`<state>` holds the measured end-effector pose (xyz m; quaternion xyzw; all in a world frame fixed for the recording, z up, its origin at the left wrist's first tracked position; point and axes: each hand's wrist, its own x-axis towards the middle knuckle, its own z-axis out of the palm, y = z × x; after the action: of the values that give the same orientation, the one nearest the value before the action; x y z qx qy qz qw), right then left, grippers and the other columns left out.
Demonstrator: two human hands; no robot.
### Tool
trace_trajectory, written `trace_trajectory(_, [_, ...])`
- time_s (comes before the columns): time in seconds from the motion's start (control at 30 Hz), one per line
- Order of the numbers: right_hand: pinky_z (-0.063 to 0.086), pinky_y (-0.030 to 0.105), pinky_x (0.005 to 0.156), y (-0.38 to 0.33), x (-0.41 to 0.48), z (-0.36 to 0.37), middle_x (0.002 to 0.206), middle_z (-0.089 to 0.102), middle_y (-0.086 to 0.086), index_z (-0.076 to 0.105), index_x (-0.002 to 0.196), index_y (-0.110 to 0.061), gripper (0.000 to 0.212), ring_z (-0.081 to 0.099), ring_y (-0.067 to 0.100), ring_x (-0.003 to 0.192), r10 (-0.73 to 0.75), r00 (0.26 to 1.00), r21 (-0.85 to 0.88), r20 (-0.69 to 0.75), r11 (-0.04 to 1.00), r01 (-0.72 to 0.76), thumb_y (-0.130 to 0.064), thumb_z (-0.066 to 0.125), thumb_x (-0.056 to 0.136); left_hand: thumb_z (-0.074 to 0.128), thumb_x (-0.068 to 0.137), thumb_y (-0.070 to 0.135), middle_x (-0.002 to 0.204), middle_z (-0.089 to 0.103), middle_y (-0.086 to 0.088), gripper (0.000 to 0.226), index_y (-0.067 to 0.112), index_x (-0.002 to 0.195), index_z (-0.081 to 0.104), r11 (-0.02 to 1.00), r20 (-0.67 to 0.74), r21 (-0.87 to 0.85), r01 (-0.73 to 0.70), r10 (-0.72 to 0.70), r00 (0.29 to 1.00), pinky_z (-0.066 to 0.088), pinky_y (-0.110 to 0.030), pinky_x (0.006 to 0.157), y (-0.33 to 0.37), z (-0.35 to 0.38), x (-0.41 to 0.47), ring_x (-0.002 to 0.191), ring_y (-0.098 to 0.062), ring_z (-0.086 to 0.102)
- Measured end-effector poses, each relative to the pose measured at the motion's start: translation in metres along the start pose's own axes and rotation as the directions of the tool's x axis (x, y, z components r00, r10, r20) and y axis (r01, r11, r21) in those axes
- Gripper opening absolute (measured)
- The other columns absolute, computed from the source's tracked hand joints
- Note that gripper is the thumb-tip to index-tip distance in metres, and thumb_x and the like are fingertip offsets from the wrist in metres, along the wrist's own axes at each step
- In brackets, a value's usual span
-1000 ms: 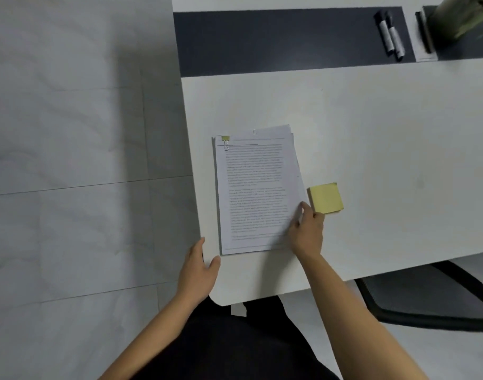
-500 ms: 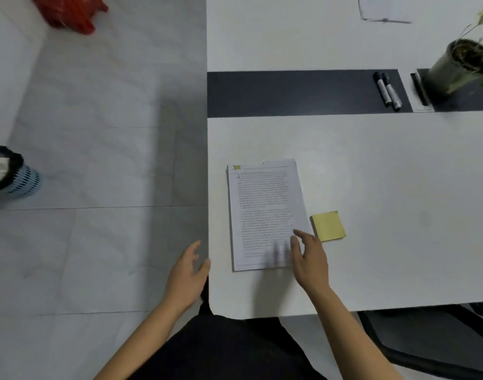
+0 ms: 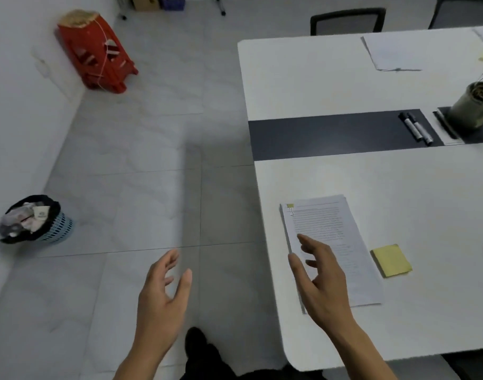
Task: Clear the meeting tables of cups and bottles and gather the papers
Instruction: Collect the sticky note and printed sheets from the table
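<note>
A clipped stack of printed papers (image 3: 330,229) lies near the left edge of the white table (image 3: 399,182). A yellow sticky-note pad (image 3: 391,260) sits just right of it. My right hand (image 3: 321,278) hovers over the lower left part of the stack, fingers spread, holding nothing. My left hand (image 3: 163,300) is off the table over the floor, fingers apart and empty. More loose sheets (image 3: 394,53) lie at the far side of the table.
Two markers (image 3: 417,128) rest on the dark centre strip (image 3: 325,134), beside a potted plant (image 3: 476,105). A full blue waste basket (image 3: 33,219) and a red stool (image 3: 96,52) stand by the left wall. Chairs (image 3: 347,20) line the far side.
The view has swung up and left, showing more floor. My right hand lifted off the stack's right edge and moved over its left part; my left hand left the table edge.
</note>
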<state>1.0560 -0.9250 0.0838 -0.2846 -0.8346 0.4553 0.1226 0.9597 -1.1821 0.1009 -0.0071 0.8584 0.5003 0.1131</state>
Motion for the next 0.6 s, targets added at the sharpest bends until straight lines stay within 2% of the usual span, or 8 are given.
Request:
trace_trajectory(0.13, [0.048, 0.016, 0.088, -0.049, -0.006, 0.066, 0.123, 0.056, -0.024, 0.053, 0.133, -0.038, 0.042, 0.055, -0.004, 0.116, 0.025, 0.999, -0.001, -0.031, 1.0, -0.025, -0.042, 0.062, 0.092, 0.064, 0.093, 0.018, 0.126, 0.062, 0.021, 0.043, 0.034, 0.131, 0.053, 0.997, 0.05, -0.051, -0.061, 0.064, 0.997, 0.043, -0.019, 0.094, -0.017, -0.062, 0.061, 0.118, 0.005, 0.056])
trace_trajectory(0.23, [0.052, 0.018, 0.085, -0.077, -0.004, 0.096, 0.122, 0.057, -0.023, 0.055, 0.132, -0.038, 0.044, 0.057, -0.003, 0.114, 0.034, 0.999, -0.009, -0.034, 0.999, -0.034, -0.041, 0.065, 0.09, 0.065, 0.092, 0.016, 0.123, 0.063, 0.024, 0.042, 0.034, 0.129, 0.055, 0.995, 0.04, -0.074, -0.067, 0.07, 0.997, 0.046, -0.018, 0.091, -0.025, -0.104, 0.097, 0.116, 0.004, 0.057])
trace_trajectory(0.33, [0.052, 0.014, 0.078, -0.101, 0.004, 0.112, 0.119, 0.058, -0.028, 0.054, 0.131, -0.043, 0.045, 0.058, -0.003, 0.112, 0.055, 0.996, -0.005, -0.075, 0.998, -0.055, -0.042, 0.065, 0.087, 0.066, 0.089, 0.013, 0.12, 0.064, 0.024, 0.042, 0.036, 0.124, 0.057, 0.992, 0.037, -0.088, -0.09, 0.094, 0.995, 0.048, -0.007, 0.087, -0.026, -0.135, 0.135, 0.113, 0.005, 0.059])
trace_trajectory(0.43, [0.053, 0.013, 0.074, -0.115, 0.028, 0.128, 0.119, 0.058, -0.03, 0.055, 0.13, -0.044, 0.046, 0.059, -0.004, 0.112, 0.098, 0.988, 0.021, -0.118, 0.995, -0.096, -0.044, 0.064, 0.085, 0.066, 0.087, 0.017, 0.12, 0.063, 0.027, 0.041, 0.038, 0.121, 0.057, 0.992, 0.074, -0.054, -0.111, 0.115, 0.991, 0.046, -0.003, 0.085, -0.024, -0.144, 0.183, 0.111, 0.007, 0.06])
trace_trajectory(0.53, [0.051, 0.01, 0.078, -0.116, 0.069, 0.149, 0.12, 0.058, -0.031, 0.055, 0.129, -0.045, 0.046, 0.059, -0.005, 0.113, 0.138, 0.977, 0.076, -0.161, 0.989, -0.127, -0.037, 0.068, 0.086, 0.064, 0.084, 0.026, 0.121, 0.062, 0.026, 0.045, 0.029, 0.128, 0.057, 0.989, 0.137, -0.03, -0.145, 0.148, 0.979, 0.046, -0.006, 0.088, -0.015, -0.137, 0.241, 0.112, 0.007, 0.059])
trace_trajectory(0.6, [0.051, 0.014, 0.082, -0.115, 0.109, 0.168, 0.121, 0.059, -0.03, 0.055, 0.129, -0.046, 0.047, 0.058, -0.004, 0.115, 0.18, 0.97, 0.128, -0.161, 0.979, -0.161, -0.03, 0.07, 0.087, 0.066, 0.088, 0.02, 0.121, 0.062, 0.024, 0.045, 0.028, 0.131, 0.054, 0.99, 0.181, -0.017, -0.14, 0.141, 0.973, 0.047, -0.007, 0.088, -0.008, -0.125, 0.288, 0.114, 0.008, 0.057])
